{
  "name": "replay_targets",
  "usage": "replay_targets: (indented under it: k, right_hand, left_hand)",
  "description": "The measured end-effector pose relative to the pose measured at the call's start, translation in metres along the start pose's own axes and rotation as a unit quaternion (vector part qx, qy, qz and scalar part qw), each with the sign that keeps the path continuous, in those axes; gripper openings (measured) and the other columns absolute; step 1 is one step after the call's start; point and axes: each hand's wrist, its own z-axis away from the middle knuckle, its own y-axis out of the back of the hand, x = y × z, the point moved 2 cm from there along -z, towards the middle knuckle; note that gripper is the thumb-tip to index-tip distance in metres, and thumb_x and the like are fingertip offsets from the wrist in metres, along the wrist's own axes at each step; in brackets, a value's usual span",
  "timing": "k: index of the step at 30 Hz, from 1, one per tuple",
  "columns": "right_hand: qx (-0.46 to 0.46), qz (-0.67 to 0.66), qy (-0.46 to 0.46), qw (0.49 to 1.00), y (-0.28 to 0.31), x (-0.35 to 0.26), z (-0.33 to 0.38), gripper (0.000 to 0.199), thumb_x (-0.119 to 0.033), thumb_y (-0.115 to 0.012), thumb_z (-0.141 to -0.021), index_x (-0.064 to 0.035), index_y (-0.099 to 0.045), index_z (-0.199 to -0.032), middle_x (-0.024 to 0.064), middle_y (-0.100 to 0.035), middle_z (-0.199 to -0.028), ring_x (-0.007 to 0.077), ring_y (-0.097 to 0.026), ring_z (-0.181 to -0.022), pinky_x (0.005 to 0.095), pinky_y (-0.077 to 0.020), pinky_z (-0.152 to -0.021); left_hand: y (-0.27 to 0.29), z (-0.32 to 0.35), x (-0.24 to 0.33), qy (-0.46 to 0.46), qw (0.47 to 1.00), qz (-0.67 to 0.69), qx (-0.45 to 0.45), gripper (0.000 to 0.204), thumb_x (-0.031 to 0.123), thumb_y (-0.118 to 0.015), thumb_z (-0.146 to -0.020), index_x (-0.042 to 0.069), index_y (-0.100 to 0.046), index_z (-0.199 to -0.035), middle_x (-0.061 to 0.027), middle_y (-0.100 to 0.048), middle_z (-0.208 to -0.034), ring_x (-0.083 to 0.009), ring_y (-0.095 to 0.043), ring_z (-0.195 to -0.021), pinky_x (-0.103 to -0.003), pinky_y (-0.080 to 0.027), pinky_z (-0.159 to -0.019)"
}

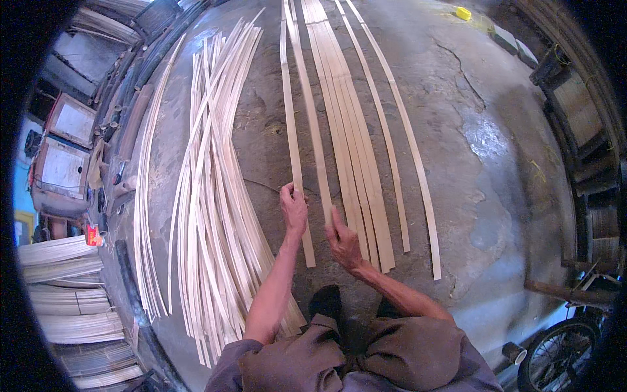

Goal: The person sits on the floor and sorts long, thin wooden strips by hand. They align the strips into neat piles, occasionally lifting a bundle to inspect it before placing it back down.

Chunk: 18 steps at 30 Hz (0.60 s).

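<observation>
My left hand (294,209) is closed on a long, pale bamboo strip (290,124), whose lower end reaches past the fingers toward my feet. A second bamboo strip (311,124) has its near end pinched in my right hand (343,243). Just right of it, several strips lie edge to edge as a flat band (349,163) on the floor. Two single strips, an inner one (377,111) and an outer one (403,130), lie apart farther right. On my left is a large crossed heap of bamboo strips (212,228).
A thin bundle of strips (151,144) lies left of the heap. Stacked strip bundles (65,307) and dark poles (134,124) line the left side. A spoked wheel (562,356) stands at the lower right. A yellow object (463,13) sits on the concrete floor (470,196) far off.
</observation>
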Motion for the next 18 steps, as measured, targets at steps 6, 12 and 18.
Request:
replay_targets:
  k: [6, 12, 18]
  right_hand:
    - [-0.051, -0.032, -0.132, 0.989, -0.037, 0.008, -0.002, 0.057, -0.025, -0.05, -0.097, -0.0028, -0.029, -0.145, 0.0091, -0.048, -0.061, 0.0122, -0.049, -0.055, 0.0329, -0.0426, -0.051]
    - [-0.037, -0.091, -0.175, 0.98, -0.051, 0.007, 0.018, 0.056, -0.026, -0.049, -0.097, -0.0061, -0.029, -0.146, 0.0081, -0.049, -0.061, 0.0112, -0.049, -0.053, 0.0319, -0.0444, -0.051]
    - [-0.058, -0.023, -0.15, 0.987, -0.041, 0.024, 0.027, 0.055, -0.026, -0.051, -0.097, -0.0061, -0.033, -0.145, 0.0154, -0.054, -0.064, 0.0169, -0.055, -0.055, 0.0352, -0.0466, -0.056]
  left_hand:
    - [0.009, -0.008, -0.014, -0.006, 0.998, -0.06, -0.013, 0.021, 0.014, -0.045, -0.093, -0.002, -0.052, -0.106, -0.0112, -0.059, -0.087, -0.0155, -0.061, -0.065, -0.031, -0.051, -0.058]
    - [0.013, 0.002, -0.01, -0.001, 0.998, -0.062, -0.022, 0.024, 0.013, -0.049, -0.092, -0.002, -0.052, -0.11, -0.0107, -0.062, -0.087, -0.0158, -0.062, -0.068, -0.03, -0.051, -0.059]
    - [0.006, 0.01, -0.024, 0.024, 0.996, -0.013, -0.079, 0.036, 0.015, -0.061, -0.088, 0.0, -0.047, -0.117, -0.0105, -0.063, -0.088, -0.0164, -0.063, -0.076, -0.031, -0.051, -0.066]
